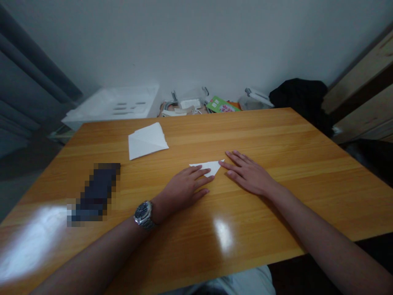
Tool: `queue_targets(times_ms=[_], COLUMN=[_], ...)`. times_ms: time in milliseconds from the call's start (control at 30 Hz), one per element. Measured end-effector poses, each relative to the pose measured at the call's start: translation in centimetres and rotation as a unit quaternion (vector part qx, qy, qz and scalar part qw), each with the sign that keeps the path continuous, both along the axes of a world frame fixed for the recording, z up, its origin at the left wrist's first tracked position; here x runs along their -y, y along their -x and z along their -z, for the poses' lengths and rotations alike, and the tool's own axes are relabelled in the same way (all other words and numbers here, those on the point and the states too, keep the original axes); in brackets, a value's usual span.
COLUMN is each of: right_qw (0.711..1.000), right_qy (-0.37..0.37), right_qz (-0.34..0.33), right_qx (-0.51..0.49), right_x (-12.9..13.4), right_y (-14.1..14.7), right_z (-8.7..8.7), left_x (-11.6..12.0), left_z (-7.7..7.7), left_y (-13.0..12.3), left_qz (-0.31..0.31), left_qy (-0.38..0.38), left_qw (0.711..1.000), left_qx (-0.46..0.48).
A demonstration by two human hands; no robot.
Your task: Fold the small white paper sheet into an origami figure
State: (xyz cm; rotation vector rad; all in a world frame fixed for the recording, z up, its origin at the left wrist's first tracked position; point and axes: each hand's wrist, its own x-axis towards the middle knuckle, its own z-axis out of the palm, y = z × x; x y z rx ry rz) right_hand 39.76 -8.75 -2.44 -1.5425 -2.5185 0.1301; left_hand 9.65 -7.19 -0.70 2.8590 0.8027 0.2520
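A small folded piece of white paper lies flat on the wooden table, roughly triangular, its long edge toward the back. My left hand rests over its left and front part, fingers spread with the tips on the paper, hiding some of it. My right hand lies flat on the table just to the right, fingers stretched out. One of its fingertips touches the paper near the right corner. On my left wrist sits a metal watch.
Several white sheets lie stacked at the back left. A dark, pixelated object is on the left side. Behind the table stand a white foam box, a green booklet amid clutter, and a black cloth-like item.
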Motion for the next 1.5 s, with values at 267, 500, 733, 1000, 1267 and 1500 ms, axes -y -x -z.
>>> queue_targets(times_ms=[267, 500, 733, 1000, 1267, 1500], right_qw=[0.999, 0.998, 0.996, 0.991, 0.995, 1.000], right_qy=[0.007, 0.000, 0.011, 0.052, 0.036, -0.005], right_qz=[0.046, 0.022, -0.079, -0.124, -0.088, 0.030], right_qx=[-0.011, -0.062, -0.043, -0.027, -0.025, -0.008], right_x=[-0.4, -0.3, 0.6, 1.2, 1.0, 0.2], right_y=[-0.6, -0.8, 0.3, 1.1, 1.2, -0.1], right_z=[0.3, -0.4, -1.1, -1.1, -1.4, -0.5], left_x=[0.0, 0.1, 0.1, 0.0, 0.1, 0.0], left_z=[0.0, 0.0, 0.1, 0.2, 0.0, 0.2], left_y=[0.0, 0.0, -0.1, 0.0, -0.1, 0.0], left_qz=[0.000, 0.001, -0.002, 0.003, -0.002, -0.003], left_qy=[-0.007, -0.004, -0.008, -0.005, -0.001, -0.001], left_qw=[1.000, 1.000, 1.000, 1.000, 1.000, 1.000], left_qx=[0.002, 0.016, 0.011, 0.014, 0.021, 0.023])
